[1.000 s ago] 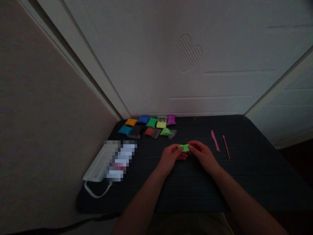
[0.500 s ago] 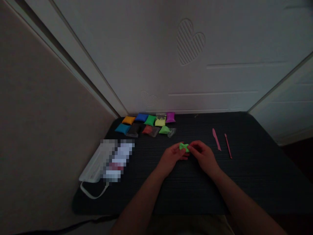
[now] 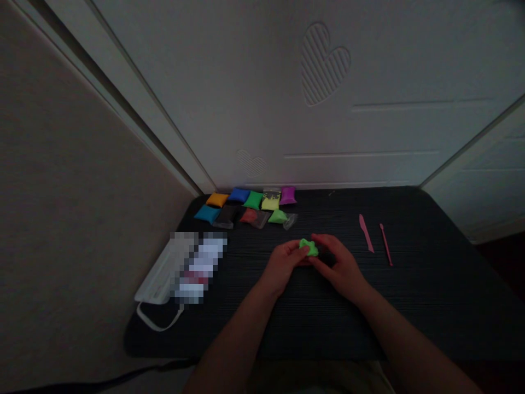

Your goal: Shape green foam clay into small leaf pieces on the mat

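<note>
A small lump of bright green modelling clay [image 3: 307, 247] is held between my two hands above the dark table. My left hand [image 3: 283, 265] grips it from the left, the thumb pressed on top and the fingers behind and below. From the right, my right hand [image 3: 340, 268] has its fingertips at the upper edge of the lump and its thumb at the lower edge. A dark gap shows between that thumb and the curved fingers. The clay's surface looks uneven and folded.
Several coloured clay packets [image 3: 253, 200] lie at the back left, among them an opened light green one [image 3: 279, 216]. A pink plastic knife [image 3: 366, 233] and a thin pink stick tool [image 3: 386, 244] lie right. A white mask [image 3: 164, 273] rests left. A wall panel [image 3: 246, 82] stands behind.
The right thumb and fingers have spread from a pinch on the clay's right side to around its edges. The clay looks more bunched. The view has shifted slightly.
</note>
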Action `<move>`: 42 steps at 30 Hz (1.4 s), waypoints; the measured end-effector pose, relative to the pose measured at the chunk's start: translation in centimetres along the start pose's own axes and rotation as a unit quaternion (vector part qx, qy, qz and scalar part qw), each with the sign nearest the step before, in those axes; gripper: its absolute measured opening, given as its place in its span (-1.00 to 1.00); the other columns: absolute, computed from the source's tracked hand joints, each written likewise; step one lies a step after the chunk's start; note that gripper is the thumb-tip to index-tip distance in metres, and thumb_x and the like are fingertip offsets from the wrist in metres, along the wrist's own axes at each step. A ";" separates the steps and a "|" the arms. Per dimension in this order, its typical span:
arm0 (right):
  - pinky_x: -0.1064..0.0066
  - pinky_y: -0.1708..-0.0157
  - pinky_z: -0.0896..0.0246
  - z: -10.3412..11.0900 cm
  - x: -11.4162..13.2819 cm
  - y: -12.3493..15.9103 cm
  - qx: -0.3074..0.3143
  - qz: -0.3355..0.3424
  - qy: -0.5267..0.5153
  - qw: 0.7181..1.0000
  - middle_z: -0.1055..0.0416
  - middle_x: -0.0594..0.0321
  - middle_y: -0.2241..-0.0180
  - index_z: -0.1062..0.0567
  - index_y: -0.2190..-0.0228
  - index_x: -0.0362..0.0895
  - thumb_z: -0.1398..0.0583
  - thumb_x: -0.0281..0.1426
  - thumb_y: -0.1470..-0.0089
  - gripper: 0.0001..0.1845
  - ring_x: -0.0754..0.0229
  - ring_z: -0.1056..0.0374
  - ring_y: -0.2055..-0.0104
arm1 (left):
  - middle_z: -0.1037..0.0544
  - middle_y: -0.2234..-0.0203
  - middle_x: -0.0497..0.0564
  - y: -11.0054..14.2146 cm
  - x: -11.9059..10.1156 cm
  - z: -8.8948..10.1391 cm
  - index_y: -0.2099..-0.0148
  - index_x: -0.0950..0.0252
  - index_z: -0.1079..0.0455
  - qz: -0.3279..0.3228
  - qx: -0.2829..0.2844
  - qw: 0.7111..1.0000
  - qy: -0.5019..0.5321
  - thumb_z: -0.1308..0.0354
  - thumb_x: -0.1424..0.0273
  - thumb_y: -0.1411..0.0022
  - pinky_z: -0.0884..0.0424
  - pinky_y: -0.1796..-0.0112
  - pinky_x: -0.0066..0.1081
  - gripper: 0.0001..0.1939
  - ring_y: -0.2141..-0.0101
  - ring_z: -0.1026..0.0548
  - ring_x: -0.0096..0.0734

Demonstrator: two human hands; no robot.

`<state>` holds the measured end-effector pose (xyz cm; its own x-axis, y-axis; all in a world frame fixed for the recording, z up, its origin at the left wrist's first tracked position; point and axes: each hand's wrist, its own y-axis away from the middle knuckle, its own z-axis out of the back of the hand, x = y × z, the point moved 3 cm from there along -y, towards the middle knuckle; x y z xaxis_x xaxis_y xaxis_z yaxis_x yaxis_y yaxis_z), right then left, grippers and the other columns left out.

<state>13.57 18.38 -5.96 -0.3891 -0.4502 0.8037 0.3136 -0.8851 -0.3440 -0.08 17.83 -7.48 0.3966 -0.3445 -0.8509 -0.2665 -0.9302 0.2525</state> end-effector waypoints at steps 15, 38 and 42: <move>0.35 0.24 -0.24 -0.5 -0.3 0.0 0.031 0.023 0.085 0.996 -0.41 0.25 0.33 -0.41 0.28 -0.07 -0.13 -0.46 0.05 -0.79 0.21 -0.33 0.26 | -0.44 0.46 -0.08 -0.3 0.5 0.2 0.27 0.32 -0.30 -0.029 -0.040 0.997 -0.062 -0.23 0.43 0.11 -0.35 0.47 -0.53 -0.71 0.45 -0.40 -0.53; 0.22 0.14 -0.19 -0.4 -0.5 0.0 -0.002 -0.016 0.057 0.998 -0.41 0.24 0.23 -0.38 0.22 -0.02 -0.10 -0.39 0.00 -0.76 0.16 -0.31 0.16 | -0.48 0.29 0.07 -0.6 0.7 0.7 0.18 0.36 -0.34 -0.001 -0.040 0.995 0.096 -0.09 0.51 -0.03 -0.29 0.13 -0.31 -0.76 0.26 -0.44 -0.39; 0.19 0.13 -0.15 -0.8 -0.4 -0.3 -0.002 0.036 0.099 0.994 -0.43 0.24 0.25 -0.42 0.30 -0.03 -0.15 -0.41 0.04 -0.82 0.15 -0.31 0.15 | -0.48 0.29 0.12 -0.6 1.1 0.4 0.17 0.40 -0.34 -0.005 -0.027 0.989 0.146 -0.01 0.47 -0.07 -0.30 0.15 -0.31 -0.75 0.25 -0.43 -0.35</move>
<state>12.95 18.76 -6.54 -0.5284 -0.5263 0.6662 0.3438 -0.8501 -0.3989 0.14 18.03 -8.81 0.6375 -0.3495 -0.6866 -0.2173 -0.9366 0.2750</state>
